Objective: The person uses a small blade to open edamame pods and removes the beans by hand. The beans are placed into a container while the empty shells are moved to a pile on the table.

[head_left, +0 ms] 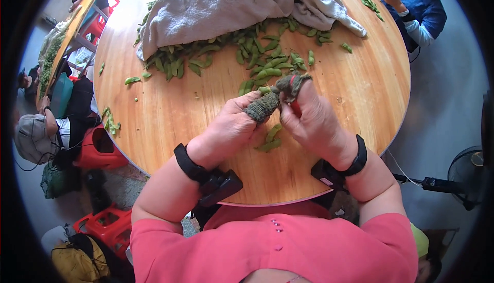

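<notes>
Over the near half of the round table, my left hand (229, 123) is closed in a pinch, its thumb covered by a dark green knitted sleeve (262, 108). A yellow-green soybean pod (264, 90) shows at its fingertips. Right beside it, my right hand (314, 121) is curled shut, with dark cloth (293, 85) wrapped over its fingers. Something small and red (296, 108) shows between those fingers; its kind is hidden. Two or so loose pods (270, 141) lie on the wood below my hands. Beyond them spreads a heap of green soybean pods (257, 51).
A grey-white towel (216, 10) covers the far part of the heap. The wooden table (170, 134) has stray pods (109, 122) at its left edge. A person in blue (422, 10) sits at the far right. Red stools (100, 146) stand left, a black fan (465, 172) right.
</notes>
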The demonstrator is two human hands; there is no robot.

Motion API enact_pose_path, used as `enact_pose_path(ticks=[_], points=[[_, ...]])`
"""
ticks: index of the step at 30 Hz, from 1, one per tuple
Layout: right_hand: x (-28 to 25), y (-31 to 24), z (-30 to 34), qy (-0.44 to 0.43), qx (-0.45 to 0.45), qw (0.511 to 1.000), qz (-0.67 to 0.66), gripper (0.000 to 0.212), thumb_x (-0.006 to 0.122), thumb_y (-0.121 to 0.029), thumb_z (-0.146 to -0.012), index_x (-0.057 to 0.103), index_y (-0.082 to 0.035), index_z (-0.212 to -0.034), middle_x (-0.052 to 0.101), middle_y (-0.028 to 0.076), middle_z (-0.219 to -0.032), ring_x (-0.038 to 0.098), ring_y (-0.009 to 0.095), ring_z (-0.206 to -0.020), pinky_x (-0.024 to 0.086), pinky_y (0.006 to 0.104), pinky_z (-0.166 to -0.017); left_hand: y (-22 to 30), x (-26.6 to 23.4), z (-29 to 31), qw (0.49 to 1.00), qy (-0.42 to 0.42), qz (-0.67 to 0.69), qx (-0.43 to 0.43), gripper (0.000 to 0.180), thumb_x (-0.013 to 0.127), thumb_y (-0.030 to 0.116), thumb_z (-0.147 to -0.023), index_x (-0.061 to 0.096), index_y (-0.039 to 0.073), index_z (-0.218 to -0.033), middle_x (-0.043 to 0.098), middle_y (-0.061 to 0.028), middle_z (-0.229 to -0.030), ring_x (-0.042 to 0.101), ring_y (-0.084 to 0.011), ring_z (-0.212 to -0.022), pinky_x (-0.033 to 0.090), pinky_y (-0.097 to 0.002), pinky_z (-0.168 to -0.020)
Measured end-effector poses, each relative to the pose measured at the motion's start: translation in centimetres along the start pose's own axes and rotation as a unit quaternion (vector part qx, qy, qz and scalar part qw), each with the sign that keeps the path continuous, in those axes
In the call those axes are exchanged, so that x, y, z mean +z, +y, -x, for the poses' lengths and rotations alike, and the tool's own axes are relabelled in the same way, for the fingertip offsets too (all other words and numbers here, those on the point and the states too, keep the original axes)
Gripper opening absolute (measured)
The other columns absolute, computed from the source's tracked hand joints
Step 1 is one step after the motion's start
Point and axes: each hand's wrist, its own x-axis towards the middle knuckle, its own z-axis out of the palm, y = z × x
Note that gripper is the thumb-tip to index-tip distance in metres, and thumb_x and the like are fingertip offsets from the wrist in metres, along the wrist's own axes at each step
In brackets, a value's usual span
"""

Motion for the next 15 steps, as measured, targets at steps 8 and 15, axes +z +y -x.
enact_pose_path(ticks=[8,15], points=[[-2.8,0.5,-0.3,-0.073,0.161,0.958,-0.224,0.013,0.044,-0.007,-0.091,0.049,-0.004,-0.102,0.054,0.005,-0.071,0.049,0.012,-0.052,0.039,0.0232,-0.046,0.6,0.1,0.3,0.996,-0.035,-0.047,0.072,0.015,0.054,0.015,-0.093,0.061,0.002,-0.099,0.059,0.0,-0.093,0.052,-0.0054,-0.086,0.043,-0.0235,-0.074],[-3.7,-0.1,-0.4,-0.241,0.219,0.904,-0.276,0.011,0.045,-0.01,-0.09,0.043,-0.003,-0.099,0.052,0.005,-0.065,0.052,0.015,-0.051,0.041,0.0285,-0.046,0.5,0.2,0.1,0.963,-0.064,-0.252,0.07,0.015,0.058,0.017,-0.091,0.06,0.003,-0.091,0.059,0.001,-0.075,0.053,-0.0095,-0.066,0.044,-0.0275,-0.06]])
